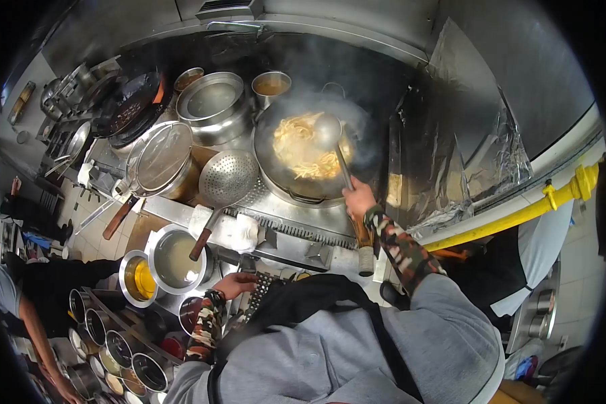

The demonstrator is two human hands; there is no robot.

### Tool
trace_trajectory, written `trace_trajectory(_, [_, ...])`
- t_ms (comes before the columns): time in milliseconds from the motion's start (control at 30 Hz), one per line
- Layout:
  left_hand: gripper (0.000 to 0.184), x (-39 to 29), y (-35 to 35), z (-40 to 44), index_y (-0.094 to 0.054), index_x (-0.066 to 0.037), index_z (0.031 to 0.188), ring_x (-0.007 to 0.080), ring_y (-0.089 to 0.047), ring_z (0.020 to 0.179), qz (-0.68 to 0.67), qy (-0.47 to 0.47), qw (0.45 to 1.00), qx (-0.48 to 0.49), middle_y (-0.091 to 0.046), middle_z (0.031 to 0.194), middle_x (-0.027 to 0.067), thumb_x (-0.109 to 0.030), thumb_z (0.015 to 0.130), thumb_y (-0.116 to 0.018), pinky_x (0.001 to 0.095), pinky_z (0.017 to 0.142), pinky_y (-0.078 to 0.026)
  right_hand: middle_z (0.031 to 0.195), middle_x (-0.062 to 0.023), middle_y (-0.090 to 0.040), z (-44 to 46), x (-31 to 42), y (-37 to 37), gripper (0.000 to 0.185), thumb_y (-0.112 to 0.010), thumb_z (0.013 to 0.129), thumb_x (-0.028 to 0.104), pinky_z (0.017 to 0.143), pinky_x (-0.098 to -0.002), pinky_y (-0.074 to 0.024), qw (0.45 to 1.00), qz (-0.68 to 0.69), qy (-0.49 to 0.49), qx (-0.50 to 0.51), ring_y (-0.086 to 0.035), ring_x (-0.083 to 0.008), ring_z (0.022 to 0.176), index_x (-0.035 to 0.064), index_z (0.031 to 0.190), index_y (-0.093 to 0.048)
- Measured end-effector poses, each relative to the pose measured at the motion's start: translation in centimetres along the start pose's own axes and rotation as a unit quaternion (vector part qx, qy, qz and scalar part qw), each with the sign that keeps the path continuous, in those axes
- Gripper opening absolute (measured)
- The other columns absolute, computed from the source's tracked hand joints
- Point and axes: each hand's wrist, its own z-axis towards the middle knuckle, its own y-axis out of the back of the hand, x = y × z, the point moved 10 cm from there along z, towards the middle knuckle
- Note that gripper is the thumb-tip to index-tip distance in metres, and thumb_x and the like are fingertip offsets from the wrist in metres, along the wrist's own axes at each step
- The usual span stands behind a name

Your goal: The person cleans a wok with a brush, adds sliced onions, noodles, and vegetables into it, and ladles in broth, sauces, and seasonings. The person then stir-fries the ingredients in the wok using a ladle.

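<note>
A large wok on the stove holds pale, thick noodle-like strips, with steam rising from it. My right hand is closed around the handle of a long metal ladle. The ladle's bowl is over the strips, and whether it touches them I cannot tell. My left hand lies low at the counter's front edge, fingers stretched out, with nothing seen in it. Close by stands a pot of cloudy liquid. A perforated skimmer rests between my left hand and the wok.
Left of the wok are a large metal pot, a mesh strainer and a dark pan. A bowl of yellow oil stands left of the cloudy pot. A yellow pipe runs along the right. Other people stand at left and right.
</note>
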Motion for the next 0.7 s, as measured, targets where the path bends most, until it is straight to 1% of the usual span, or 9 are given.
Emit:
trace_trajectory(67, [0.052, 0.3, 1.2, 0.1, -0.058, -0.002, 0.126, 0.0182, -0.060, 0.108, -0.032, 0.004, 0.999, -0.021, -0.065, 0.118, 0.0100, -0.032, 0.084, -0.068, 0.0305, 0.098, -0.043, 0.062, -0.0039, -0.050, -2.6, -0.1, -0.3, 0.056, -0.054, 0.092, 0.013, 0.036, -0.0327, -0.0399, 0.994, -0.102, 0.025, -0.020, -0.047, -0.0155, 0.041, 0.0052, 0.144, -0.034])
trace_trajectory(133, [0.043, 0.4, 1.0, 0.1, -0.061, -0.006, 0.124, 0.0142, -0.059, 0.104, -0.186, -0.073, 0.980, -0.002, -0.067, 0.113, 0.0030, -0.026, 0.087, -0.067, 0.0314, 0.093, -0.042, 0.063, -0.0036, -0.051, -3.1, -0.1, -0.5, 0.055, -0.053, 0.093, 0.013, 0.036, -0.0325, -0.0398, 0.999, -0.040, -0.017, 0.008, -0.047, -0.0154, 0.041, 0.0025, 0.143, -0.034])
trace_trajectory(200, [0.041, 1.0, 0.8, 0.6, -0.060, -0.004, 0.125, 0.0131, -0.058, 0.102, -0.187, -0.061, 0.980, 0.001, -0.066, 0.114, 0.0027, -0.022, 0.088, -0.066, 0.0300, 0.092, -0.043, 0.064, -0.0042, -0.052, -0.7, -0.2, -1.9, 0.049, -0.051, 0.093, 0.013, 0.036, -0.0323, -0.0401, 0.979, 0.126, -0.073, 0.140, -0.048, -0.0152, 0.042, 0.0030, 0.139, -0.039])
trace_trajectory(267, [0.042, 0.7, 0.7, 1.1, -0.059, 0.001, 0.123, 0.0138, -0.059, 0.104, -0.109, -0.044, 0.993, -0.002, -0.065, 0.113, 0.0058, -0.020, 0.087, -0.067, 0.0290, 0.094, -0.044, 0.062, -0.0049, -0.052, -0.1, -0.5, -2.2, 0.041, -0.050, 0.093, 0.012, 0.037, -0.0317, -0.0401, 0.975, 0.158, -0.109, 0.108, -0.049, -0.0155, 0.043, 0.0028, 0.133, -0.046])
trace_trajectory(333, [0.041, 0.0, 0.7, 0.2, -0.059, 0.002, 0.122, 0.0138, -0.058, 0.105, -0.100, -0.037, 0.994, -0.017, -0.065, 0.113, 0.0062, -0.018, 0.087, -0.067, 0.0292, 0.095, -0.043, 0.058, -0.0047, -0.050, -0.3, 1.4, -0.5, 0.041, -0.051, 0.093, 0.013, 0.038, -0.0311, -0.0408, 0.999, -0.017, 0.049, -0.008, -0.048, -0.0158, 0.042, 0.0046, 0.133, -0.047])
trace_trajectory(467, [0.041, -0.4, 1.2, -0.6, -0.058, 0.002, 0.123, 0.0139, -0.057, 0.107, -0.184, -0.099, 0.976, -0.057, -0.064, 0.115, 0.0062, -0.016, 0.087, -0.067, 0.0297, 0.097, -0.042, 0.058, -0.0045, -0.050, -6.0, -0.8, 0.1, 0.048, -0.053, 0.092, 0.015, 0.037, -0.0312, -0.0417, 0.998, -0.054, 0.004, -0.027, -0.047, -0.0157, 0.041, 0.0054, 0.139, -0.043])
trace_trajectory(600, [0.039, -1.2, -0.3, -0.2, -0.060, -0.002, 0.123, 0.0127, -0.056, 0.104, -0.201, -0.101, 0.974, -0.023, -0.064, 0.113, 0.0018, -0.019, 0.088, -0.066, 0.0289, 0.095, -0.041, 0.064, -0.0031, -0.052, -2.1, -1.6, 0.0, 0.051, -0.054, 0.092, 0.015, 0.036, -0.0303, -0.0411, 0.991, 0.084, -0.050, 0.091, -0.048, -0.0146, 0.041, 0.0031, 0.139, -0.041])
trace_trajectory(667, [0.039, -1.8, -0.9, 1.0, -0.060, -0.002, 0.122, 0.0135, -0.056, 0.105, -0.123, -0.106, 0.987, -0.016, -0.064, 0.114, 0.0024, -0.018, 0.088, -0.066, 0.0290, 0.095, -0.040, 0.068, -0.0061, -0.057, 0.6, -1.3, 0.1, 0.054, -0.056, 0.090, 0.017, 0.037, -0.0324, -0.0431, 0.994, 0.012, -0.001, 0.105, -0.052, -0.0153, 0.043, 0.0018, 0.140, -0.040])
trace_trajectory(700, [0.038, -2.8, -0.7, 0.7, -0.060, 0.000, 0.122, 0.0142, -0.056, 0.107, -0.094, -0.101, 0.990, -0.029, -0.064, 0.114, 0.0035, -0.017, 0.087, -0.066, 0.0292, 0.097, -0.040, 0.069, -0.0059, -0.055, 0.9, -0.5, 1.1, 0.057, -0.056, 0.090, 0.016, 0.037, -0.0317, -0.0423, 0.996, -0.068, 0.039, 0.043, -0.051, -0.0151, 0.044, 0.0032, 0.142, -0.037])
